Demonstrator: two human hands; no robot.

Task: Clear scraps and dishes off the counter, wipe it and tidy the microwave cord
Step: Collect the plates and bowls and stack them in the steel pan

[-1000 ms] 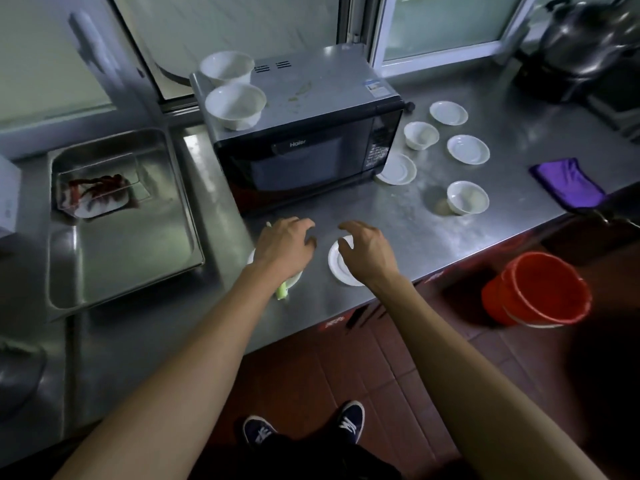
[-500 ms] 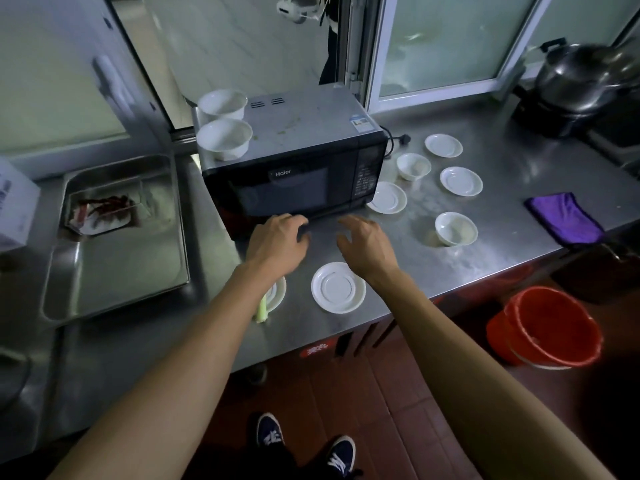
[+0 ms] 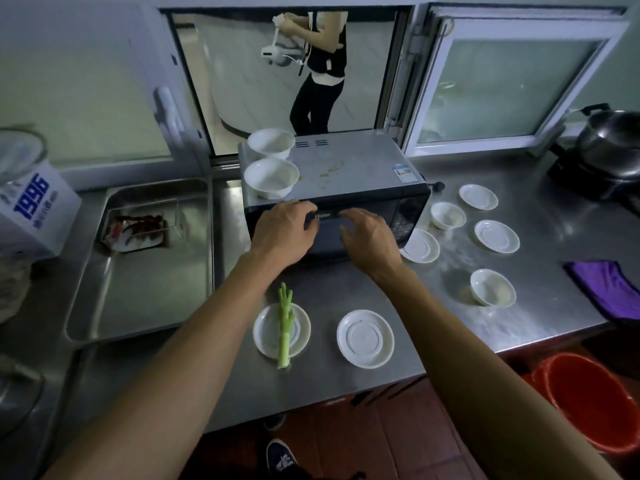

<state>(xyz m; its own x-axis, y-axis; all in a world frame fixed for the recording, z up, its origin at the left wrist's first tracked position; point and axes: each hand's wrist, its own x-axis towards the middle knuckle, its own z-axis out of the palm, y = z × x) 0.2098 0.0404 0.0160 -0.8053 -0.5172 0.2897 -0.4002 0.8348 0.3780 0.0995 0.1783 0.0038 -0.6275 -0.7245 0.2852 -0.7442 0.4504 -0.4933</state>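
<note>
- Reaching: our left hand (image 3: 282, 233) and right hand (image 3: 369, 239), fingers loosely spread, gripping nothing, at the boxy microwave (image 3: 346, 188) front.
- Behind our fingertips: two round white bowls (image 3: 272, 176) on its dull metal top.

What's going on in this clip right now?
A person at a steel counter has both hands up at the front of the microwave: the left hand and right hand are in front of its door, holding nothing. Nothing is cleared yet. A green stalk lies across one saucer, more saucers and bowls sit around, and two bowls are on top of the microwave.
</note>
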